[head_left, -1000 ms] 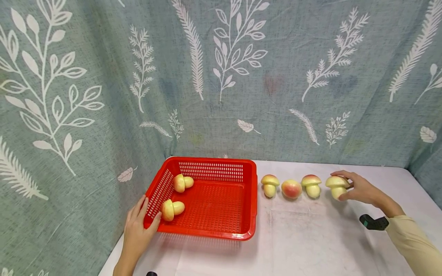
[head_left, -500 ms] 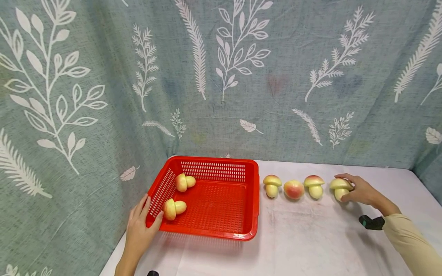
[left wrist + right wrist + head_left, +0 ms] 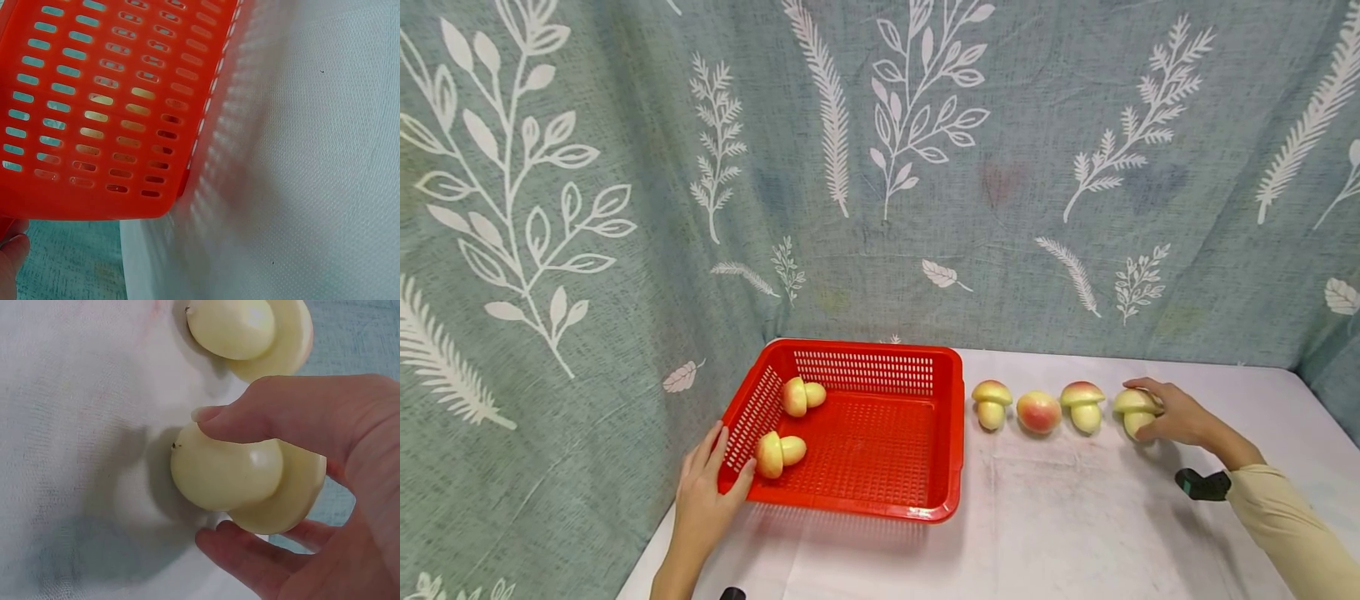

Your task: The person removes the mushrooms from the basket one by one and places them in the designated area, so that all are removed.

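Note:
My right hand [image 3: 1180,417] grips a pale yellow toy mushroom [image 3: 225,469] at the right end of a row on the table. Its thumb presses on the stem while the fingers curl by the cap, as the right wrist view shows. At the basket's near left corner, my left hand [image 3: 706,496] holds the rim of the red plastic basket [image 3: 943,467]. Inside this basket, two toy mushrooms, one farther back [image 3: 802,397] and one nearer [image 3: 779,454], lie on their sides along the left.
Left of the gripped mushroom, the row holds a red-topped mushroom [image 3: 1082,407], a rounded red-and-yellow piece [image 3: 1039,412] and another mushroom [image 3: 992,404]. A white cloth [image 3: 1045,517] covers the table. Behind it hangs a leaf-patterned curtain [image 3: 865,275].
The view has shifted slightly. My right hand stays around the mushroom, which has moved very little beside the row. The left hand keeps its place on the basket.

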Available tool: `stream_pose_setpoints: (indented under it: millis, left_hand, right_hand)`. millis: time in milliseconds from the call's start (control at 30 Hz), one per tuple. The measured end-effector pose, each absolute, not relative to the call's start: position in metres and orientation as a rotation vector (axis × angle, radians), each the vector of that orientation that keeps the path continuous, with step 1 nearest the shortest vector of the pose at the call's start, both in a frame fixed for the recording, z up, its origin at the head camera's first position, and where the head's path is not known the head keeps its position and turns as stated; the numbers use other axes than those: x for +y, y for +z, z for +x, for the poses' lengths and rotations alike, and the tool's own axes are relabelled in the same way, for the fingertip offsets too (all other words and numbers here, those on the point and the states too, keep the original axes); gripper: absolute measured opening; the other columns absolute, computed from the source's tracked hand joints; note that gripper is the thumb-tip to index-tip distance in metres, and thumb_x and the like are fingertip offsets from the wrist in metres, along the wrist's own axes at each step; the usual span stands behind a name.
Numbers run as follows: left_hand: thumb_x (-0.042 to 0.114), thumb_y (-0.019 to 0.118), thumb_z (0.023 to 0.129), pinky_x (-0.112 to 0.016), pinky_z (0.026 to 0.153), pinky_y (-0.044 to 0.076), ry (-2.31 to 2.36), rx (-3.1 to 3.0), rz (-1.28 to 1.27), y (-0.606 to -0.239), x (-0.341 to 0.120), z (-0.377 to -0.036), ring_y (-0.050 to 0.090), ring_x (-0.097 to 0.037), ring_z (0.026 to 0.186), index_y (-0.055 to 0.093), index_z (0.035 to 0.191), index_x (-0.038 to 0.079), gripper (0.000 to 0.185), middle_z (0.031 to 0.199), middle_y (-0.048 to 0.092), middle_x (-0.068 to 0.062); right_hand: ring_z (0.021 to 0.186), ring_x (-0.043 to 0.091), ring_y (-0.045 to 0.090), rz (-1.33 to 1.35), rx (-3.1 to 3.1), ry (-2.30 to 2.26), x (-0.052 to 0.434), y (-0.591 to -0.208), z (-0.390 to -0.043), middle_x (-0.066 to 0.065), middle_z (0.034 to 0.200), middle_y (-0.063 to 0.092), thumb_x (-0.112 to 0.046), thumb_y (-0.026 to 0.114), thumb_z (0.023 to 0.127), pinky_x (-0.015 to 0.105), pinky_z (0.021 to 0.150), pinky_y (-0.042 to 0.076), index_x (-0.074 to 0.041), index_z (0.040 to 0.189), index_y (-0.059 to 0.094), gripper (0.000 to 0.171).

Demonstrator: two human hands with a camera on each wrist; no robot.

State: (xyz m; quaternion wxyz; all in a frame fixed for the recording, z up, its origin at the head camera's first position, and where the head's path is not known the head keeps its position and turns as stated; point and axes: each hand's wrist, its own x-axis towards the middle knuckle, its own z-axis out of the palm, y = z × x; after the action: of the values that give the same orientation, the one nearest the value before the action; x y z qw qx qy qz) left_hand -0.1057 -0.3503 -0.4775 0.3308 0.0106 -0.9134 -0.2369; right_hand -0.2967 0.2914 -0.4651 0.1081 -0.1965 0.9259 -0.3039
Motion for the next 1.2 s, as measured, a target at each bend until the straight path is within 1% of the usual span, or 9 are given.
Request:
stream_pose_setpoints:
  millis: [67,200,433,600,867,1033,1200]
  left_hand:
    - [0.018,0.072,0.078,-0.063,0.091,0.034,-0.617,-2.385,0.026,-0.478,-0.350,-0.106,0.039,-0.040,0.121,0.048,0.131,-0.010,0.065,0.140,0.044,-0.020]
    - [0.019,0.072,0.078,-0.062,0.091,0.034,-0.615,-2.381,0.025,-0.478,-0.350,-0.107,0.039,-0.040,0.121,0.048,0.132,-0.010,0.065,0.140,0.044,-0.020]
    - [0.020,0.072,0.079,-0.063,0.092,0.033,-0.620,-2.389,0.028,-0.477,-0.350,-0.106,0.038,-0.039,0.122,0.048,0.132,-0.010,0.065,0.140,0.044,-0.019]
    - [0.019,0.072,0.079,-0.063,0.092,0.033,-0.622,-2.389,0.027,-0.477,-0.350,-0.106,0.038,-0.039,0.122,0.048,0.132,-0.010,0.065,0.140,0.044,-0.020]
    - [0.020,0.072,0.079,-0.064,0.091,0.034,-0.624,-2.400,0.044,-0.477,-0.350,-0.104,0.038,-0.040,0.122,0.048,0.132,-0.010,0.065,0.141,0.043,-0.019]
    - [0.020,0.072,0.079,-0.065,0.091,0.034,-0.622,-2.407,0.043,-0.477,-0.350,-0.105,0.038,-0.039,0.122,0.048,0.132,-0.009,0.065,0.141,0.043,-0.019]
    - [0.020,0.072,0.079,-0.065,0.091,0.034,-0.623,-2.405,0.036,-0.477,-0.350,-0.106,0.038,-0.039,0.122,0.048,0.132,-0.009,0.065,0.140,0.043,-0.019]
  right_hand:
    - [0.102,0.043,0.050,-0.575,2.736,-0.883,0.291,-0.464,-0.296,0.031,0.117,0.052,-0.012,0.081,0.066,0.044,0.071,0.044,0.009,0.133,0.040,0.082]
    - [0.107,0.053,0.044,-0.575,2.762,-0.862,0.290,-0.461,-0.294,0.037,0.120,0.046,-0.014,0.082,0.066,0.055,0.075,0.045,0.009,0.133,0.040,0.083]
    - [0.109,0.057,0.041,-0.585,2.787,-0.869,0.289,-0.452,-0.292,0.041,0.125,0.037,-0.020,0.082,0.071,0.062,0.081,0.041,0.009,0.133,0.039,0.081]
    - [0.111,0.057,0.040,-0.587,2.808,-0.850,0.285,-0.437,-0.290,0.040,0.128,0.035,-0.028,0.078,0.076,0.062,0.081,0.041,0.007,0.134,0.040,0.077]
    - [0.113,0.054,0.042,-0.711,2.842,-0.868,0.263,-0.408,-0.283,0.033,0.129,0.045,-0.030,0.074,0.081,0.062,0.082,0.042,0.004,0.133,0.045,0.068]
    - [0.113,0.051,0.046,-0.807,2.827,-0.928,0.243,-0.395,-0.276,0.030,0.127,0.048,-0.025,0.074,0.082,0.061,0.083,0.043,0.003,0.131,0.048,0.062]
    - [0.108,0.043,0.054,-0.939,2.825,-0.977,0.220,-0.385,-0.271,0.024,0.122,0.054,-0.019,0.074,0.082,0.054,0.081,0.048,0.000,0.129,0.051,0.056]
